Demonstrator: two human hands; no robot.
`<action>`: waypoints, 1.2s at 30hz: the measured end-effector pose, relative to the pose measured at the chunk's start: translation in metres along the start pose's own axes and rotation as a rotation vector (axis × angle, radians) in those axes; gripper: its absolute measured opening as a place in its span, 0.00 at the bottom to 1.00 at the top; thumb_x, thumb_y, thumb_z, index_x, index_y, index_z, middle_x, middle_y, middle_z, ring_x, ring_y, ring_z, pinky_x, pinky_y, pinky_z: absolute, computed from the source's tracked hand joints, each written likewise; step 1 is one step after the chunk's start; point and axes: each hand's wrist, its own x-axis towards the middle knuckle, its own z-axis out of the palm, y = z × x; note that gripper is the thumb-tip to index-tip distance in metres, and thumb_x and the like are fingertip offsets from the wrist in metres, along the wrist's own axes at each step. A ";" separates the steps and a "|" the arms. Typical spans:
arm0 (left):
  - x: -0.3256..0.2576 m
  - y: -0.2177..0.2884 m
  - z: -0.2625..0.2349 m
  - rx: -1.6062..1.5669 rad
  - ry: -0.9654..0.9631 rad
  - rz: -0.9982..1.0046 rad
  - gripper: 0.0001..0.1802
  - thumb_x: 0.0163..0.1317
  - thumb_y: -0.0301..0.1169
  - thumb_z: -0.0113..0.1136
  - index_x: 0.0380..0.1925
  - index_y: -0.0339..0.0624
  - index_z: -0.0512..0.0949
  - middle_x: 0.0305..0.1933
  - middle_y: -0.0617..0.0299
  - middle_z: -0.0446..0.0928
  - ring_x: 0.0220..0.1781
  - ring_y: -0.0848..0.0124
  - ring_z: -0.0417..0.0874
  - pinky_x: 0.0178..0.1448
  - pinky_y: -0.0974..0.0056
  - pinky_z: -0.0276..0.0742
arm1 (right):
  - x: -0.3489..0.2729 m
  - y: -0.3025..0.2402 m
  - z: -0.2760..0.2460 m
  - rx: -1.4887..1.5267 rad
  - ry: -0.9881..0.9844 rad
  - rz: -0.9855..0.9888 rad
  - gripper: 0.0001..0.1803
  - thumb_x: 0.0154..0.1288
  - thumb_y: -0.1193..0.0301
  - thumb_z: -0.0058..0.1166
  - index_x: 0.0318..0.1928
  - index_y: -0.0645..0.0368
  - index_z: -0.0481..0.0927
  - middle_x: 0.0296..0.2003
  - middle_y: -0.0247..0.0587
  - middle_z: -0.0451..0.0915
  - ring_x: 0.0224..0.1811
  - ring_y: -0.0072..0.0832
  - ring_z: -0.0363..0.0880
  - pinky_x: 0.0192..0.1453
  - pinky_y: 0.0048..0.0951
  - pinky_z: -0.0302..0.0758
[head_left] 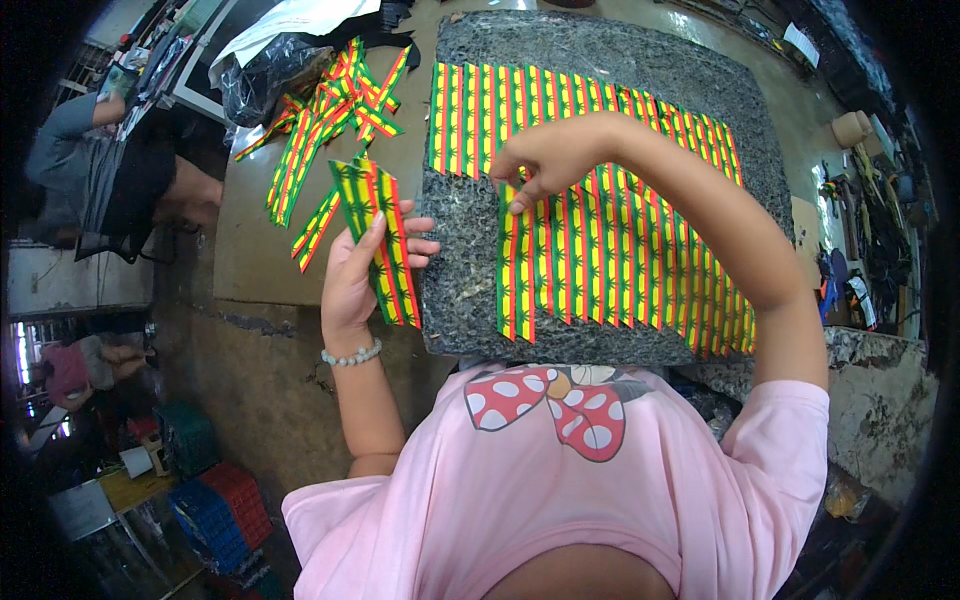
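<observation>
My left hand (352,265), a beaded bracelet at its wrist, grips a small stack of striped ribbon strips (392,250) in green, yellow and red with dark leaf shapes. The thumb lies over the stack and the other fingers reach behind it. Over the dark speckled board (455,270), my right hand (555,160) bends in with curled fingers. Its thumb and forefinger close on the upper end of a ribbon strip (512,270), the leftmost of the lower row. More strips lie side by side in an upper row (480,110) and a lower row (640,260), their ends cut slantwise.
A loose heap of the same strips (325,125) lies on the brown table (245,240) at left, beside a dark plastic bag (265,85). Another person (130,180) is at the far left. Stacked crates (220,515) stand at lower left, and cluttered shelves (870,230) at right.
</observation>
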 end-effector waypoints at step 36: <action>0.028 -0.004 0.051 0.031 -0.177 -0.054 0.23 0.74 0.39 0.47 0.59 0.29 0.68 0.54 0.42 0.77 0.49 0.61 0.84 0.51 0.60 0.84 | -0.098 -0.146 0.077 0.541 0.735 -0.539 0.07 0.63 0.79 0.59 0.41 0.65 0.82 0.35 0.41 0.85 0.36 0.24 0.85 0.42 0.23 0.81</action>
